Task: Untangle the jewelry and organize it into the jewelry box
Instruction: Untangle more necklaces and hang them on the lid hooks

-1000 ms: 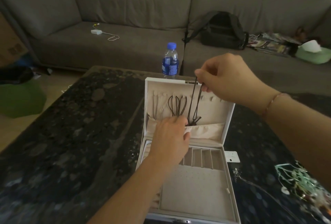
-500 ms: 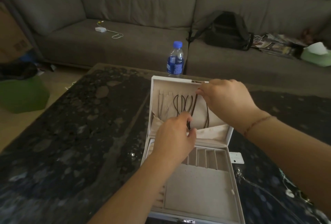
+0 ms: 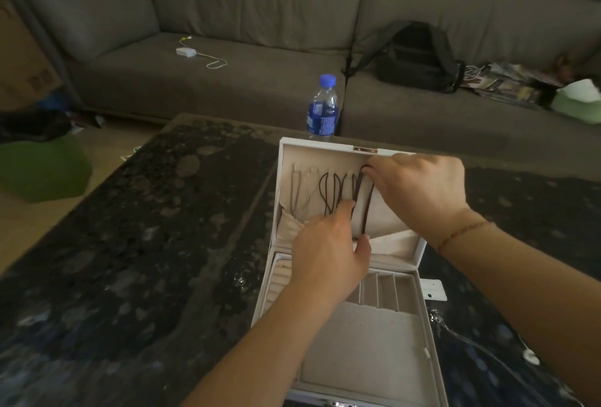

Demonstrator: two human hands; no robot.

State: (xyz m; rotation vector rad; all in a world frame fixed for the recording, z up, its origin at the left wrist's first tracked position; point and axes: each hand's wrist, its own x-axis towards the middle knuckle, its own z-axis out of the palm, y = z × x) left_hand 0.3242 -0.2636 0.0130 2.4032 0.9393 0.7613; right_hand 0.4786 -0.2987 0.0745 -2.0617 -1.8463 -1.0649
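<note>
Both hands have dropped toward the lid since a second ago; cord that hung from a raised right hand now lies against the lid lining.

Near: jewelry box point(image 3: 432, 384) open on the tabletop point(image 3: 130, 276), tray compartments bare as far as visible.

Left hand point(image 3: 328, 257) at the lid's fabric pocket point(image 3: 393, 242), thumb and fingers pinching the lower end of the dark cord necklace point(image 3: 367, 208) at the pocket's edge.

Right hand point(image 3: 419, 192) pinches the top loop of the cord at the row of lid hooks point(image 3: 330, 172), fingers curled. Cannot tell if the loop is seated on a hook yet.

Second dark cord point(image 3: 325, 192) already hangs one hook over, just beside.

Handling: cord looks light, limp, no stiffness. It'll go slack and re-tangle with the neighbour if released early. Best gripped at both ends under slight tension, as now. Low breakage risk; the clasp end is the snag point.

Far: water bottle point(image 3: 322, 110) behind the lid, then the sofa point(image 3: 227, 16).
</note>
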